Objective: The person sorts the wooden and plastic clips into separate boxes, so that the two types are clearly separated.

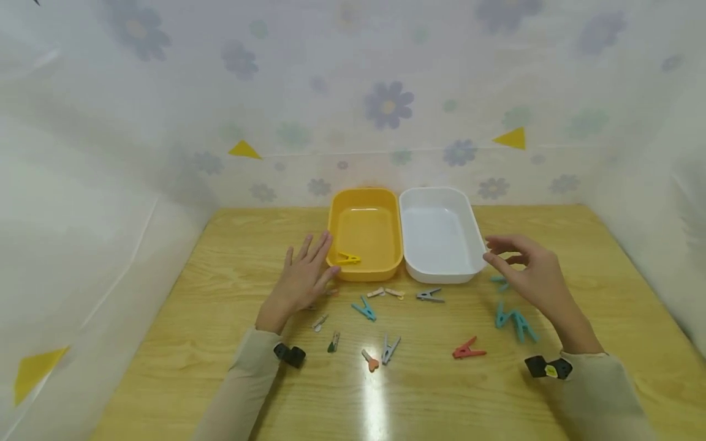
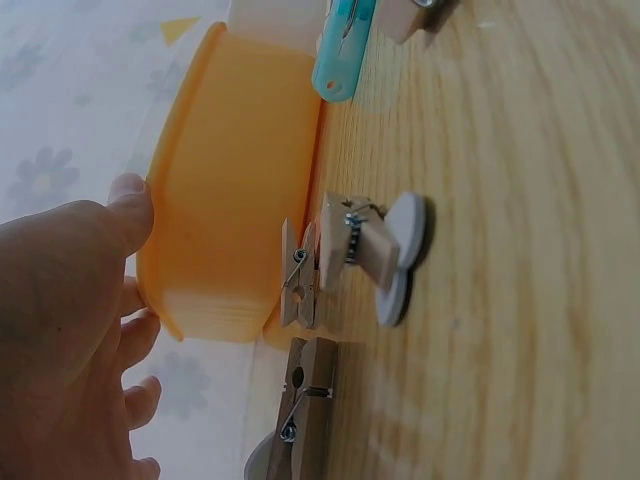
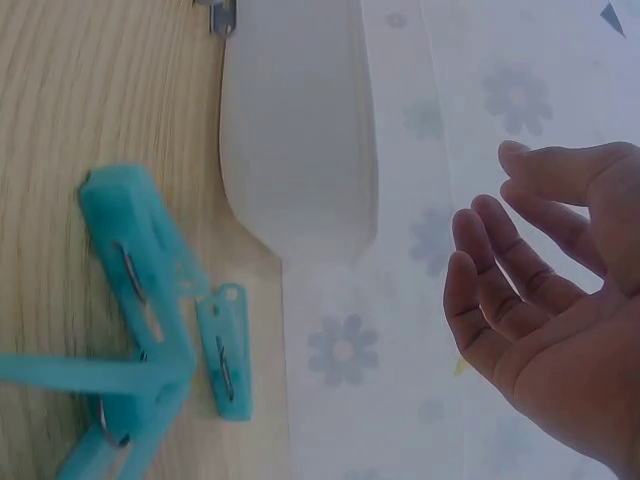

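My left hand rests its spread fingers at the near left rim of a yellow tray; the left wrist view shows the thumb touching that rim. Inside the tray lies a yellow clothespin. Beside the right side of a white tray, my right hand hovers with loosely bent fingers. Nothing is between them in the right wrist view, where the hand stands apart from the tray wall. Teal clothespins lie under and near this hand. Wooden clothespins lie below the left hand.
Scattered in front of the trays are a blue clothespin, grey clothespins, a red clothespin and small wooden clothespins with shaped ends, one with an orange heart. A flower-patterned sheet hangs behind the wooden table.
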### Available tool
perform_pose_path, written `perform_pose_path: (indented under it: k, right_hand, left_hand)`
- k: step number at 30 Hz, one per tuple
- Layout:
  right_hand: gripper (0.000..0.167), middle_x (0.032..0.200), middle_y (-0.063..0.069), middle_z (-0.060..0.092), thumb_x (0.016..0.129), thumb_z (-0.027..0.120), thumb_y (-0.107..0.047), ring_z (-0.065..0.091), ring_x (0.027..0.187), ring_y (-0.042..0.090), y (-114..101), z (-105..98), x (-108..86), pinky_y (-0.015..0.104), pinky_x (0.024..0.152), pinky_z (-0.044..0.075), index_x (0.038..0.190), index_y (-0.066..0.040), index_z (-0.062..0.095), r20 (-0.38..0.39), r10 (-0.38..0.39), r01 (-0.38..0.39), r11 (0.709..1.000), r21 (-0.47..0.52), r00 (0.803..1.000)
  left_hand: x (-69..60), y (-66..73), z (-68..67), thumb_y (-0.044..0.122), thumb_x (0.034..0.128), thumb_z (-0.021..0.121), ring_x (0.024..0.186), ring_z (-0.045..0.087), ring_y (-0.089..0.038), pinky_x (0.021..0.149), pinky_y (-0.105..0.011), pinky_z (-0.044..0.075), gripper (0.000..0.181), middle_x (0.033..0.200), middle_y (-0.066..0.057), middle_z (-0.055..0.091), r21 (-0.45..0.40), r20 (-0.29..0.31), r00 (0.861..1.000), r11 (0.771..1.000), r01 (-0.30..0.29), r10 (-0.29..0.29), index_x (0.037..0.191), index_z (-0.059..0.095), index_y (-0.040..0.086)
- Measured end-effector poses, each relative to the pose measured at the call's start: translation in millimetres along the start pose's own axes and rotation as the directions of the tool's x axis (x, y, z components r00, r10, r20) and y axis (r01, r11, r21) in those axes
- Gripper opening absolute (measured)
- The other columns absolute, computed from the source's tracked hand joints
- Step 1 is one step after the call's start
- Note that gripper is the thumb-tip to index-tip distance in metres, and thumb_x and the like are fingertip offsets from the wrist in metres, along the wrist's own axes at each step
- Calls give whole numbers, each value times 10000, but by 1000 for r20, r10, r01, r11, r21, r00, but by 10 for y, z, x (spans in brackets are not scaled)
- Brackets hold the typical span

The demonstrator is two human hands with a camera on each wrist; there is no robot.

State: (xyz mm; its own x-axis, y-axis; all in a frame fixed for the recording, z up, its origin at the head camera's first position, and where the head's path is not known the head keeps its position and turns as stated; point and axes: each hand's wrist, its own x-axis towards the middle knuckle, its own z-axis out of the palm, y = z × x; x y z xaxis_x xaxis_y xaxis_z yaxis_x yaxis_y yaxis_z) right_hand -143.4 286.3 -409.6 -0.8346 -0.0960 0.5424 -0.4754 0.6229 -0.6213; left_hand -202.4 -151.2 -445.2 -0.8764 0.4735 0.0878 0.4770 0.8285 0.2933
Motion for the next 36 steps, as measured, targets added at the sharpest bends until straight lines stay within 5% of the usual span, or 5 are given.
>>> perform_pose_path:
  k: [11,30,36]
  right_hand:
    - [306,1167,147,708,978,723,-127,597,997,-64,406,-216,-124,78,766,489,1279,-76,698,126,209,-209,978,-7,970]
    - [321,1144,233,701,967,722,-66,622,926,-29,863,-262,-293,92,796,480,1264,41,665,322,221,-226,974,-22,921]
    - [318,1129,209,716,961,739,-105,626,926,-25,898,-276,-287,156,780,512,1245,26,683,382,271,-268,961,-61,883]
  left_hand:
    - [-10,-28,-14,532,1105,301,1571,-8,-318,1172,-722,52,718,1719,-52,99,-13,-7,1000,1000,-3,3,1667,62,155]
    - [-26,-64,-24,504,1108,338,1562,76,-394,1158,-740,61,717,1716,-80,118,-9,-22,1000,1000,-3,3,1663,105,114]
    - [-27,-80,-28,520,1105,328,1564,67,-386,1165,-730,55,724,1721,-33,62,-3,-11,1000,1000,4,-4,1666,60,150]
